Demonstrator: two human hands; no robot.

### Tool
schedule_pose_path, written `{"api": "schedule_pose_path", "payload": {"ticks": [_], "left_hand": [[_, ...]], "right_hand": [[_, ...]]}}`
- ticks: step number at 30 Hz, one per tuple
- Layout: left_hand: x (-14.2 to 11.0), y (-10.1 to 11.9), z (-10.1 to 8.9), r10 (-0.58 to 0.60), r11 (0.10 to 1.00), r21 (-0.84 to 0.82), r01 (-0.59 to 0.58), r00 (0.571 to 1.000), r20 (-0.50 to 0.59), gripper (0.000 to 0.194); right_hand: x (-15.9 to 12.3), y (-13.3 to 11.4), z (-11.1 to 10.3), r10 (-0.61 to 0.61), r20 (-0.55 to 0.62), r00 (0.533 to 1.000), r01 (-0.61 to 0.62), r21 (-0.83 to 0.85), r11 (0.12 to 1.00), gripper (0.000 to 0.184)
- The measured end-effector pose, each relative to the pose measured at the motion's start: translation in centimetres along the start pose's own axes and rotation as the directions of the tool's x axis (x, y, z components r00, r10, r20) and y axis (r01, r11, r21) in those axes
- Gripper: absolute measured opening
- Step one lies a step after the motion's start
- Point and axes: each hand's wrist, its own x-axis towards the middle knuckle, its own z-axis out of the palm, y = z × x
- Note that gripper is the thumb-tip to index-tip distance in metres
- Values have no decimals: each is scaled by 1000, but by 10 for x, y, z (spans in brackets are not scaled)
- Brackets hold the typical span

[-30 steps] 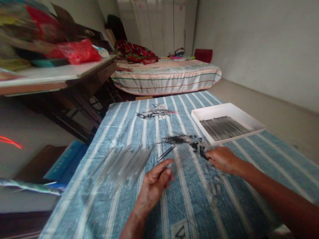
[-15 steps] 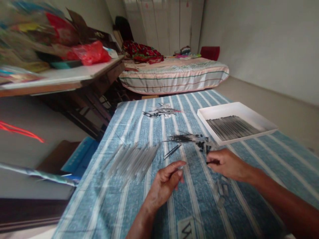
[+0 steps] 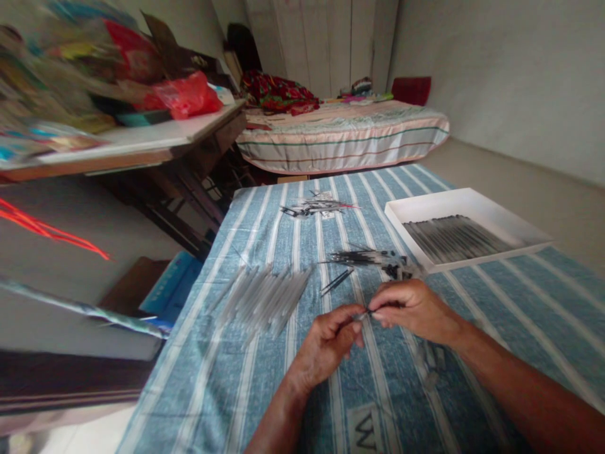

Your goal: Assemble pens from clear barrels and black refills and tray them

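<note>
My left hand (image 3: 334, 340) pinches a small translucent piece (image 3: 362, 316) between thumb and fingers. My right hand (image 3: 410, 306) is closed on a small black piece (image 3: 370, 311), held against the translucent one; finer detail is too small to tell. Just beyond the hands lie two thin black rods (image 3: 337, 281) and a pile of dark thin rods (image 3: 363, 257). Small black parts (image 3: 396, 272) sit at that pile's right end. Several translucent grey pieces (image 3: 432, 362) lie beneath my right wrist. Left of my left hand, a row of translucent tubes (image 3: 265, 295) is spread out.
A white open box (image 3: 513, 221) with a row of dark-tipped sticks stands at the right. Mixed thin parts (image 3: 319, 207) lie at the far end of the striped cloth (image 3: 198, 378). A cluttered side table (image 3: 189, 129) stands left, a bed (image 3: 350, 135) behind.
My right hand has moved left from beside the small black parts to meet my left hand, bringing the small black piece to the translucent piece. The view has shifted slightly.
</note>
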Motion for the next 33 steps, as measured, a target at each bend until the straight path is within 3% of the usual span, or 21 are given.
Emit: {"api": "schedule_pose_path", "payload": {"ticks": [9, 17, 26, 33], "left_hand": [[1, 3, 0, 18, 998, 52, -20, 999, 38, 32], [1, 3, -1, -5, 995, 102, 0, 999, 50, 28], [0, 3, -2, -47, 989, 144, 35, 995, 83, 29], [0, 3, -4, -42, 981, 194, 28, 997, 69, 29]], "right_hand": [[2, 2, 3, -17, 14, 1000, 17, -20, 1000, 12], [2, -1, 4, -79, 53, 995, 86, -137, 987, 10], [0, 4, 7, -19, 78, 997, 27, -94, 995, 10], [2, 3, 7, -128, 113, 985, 157, -307, 939, 18]]}}
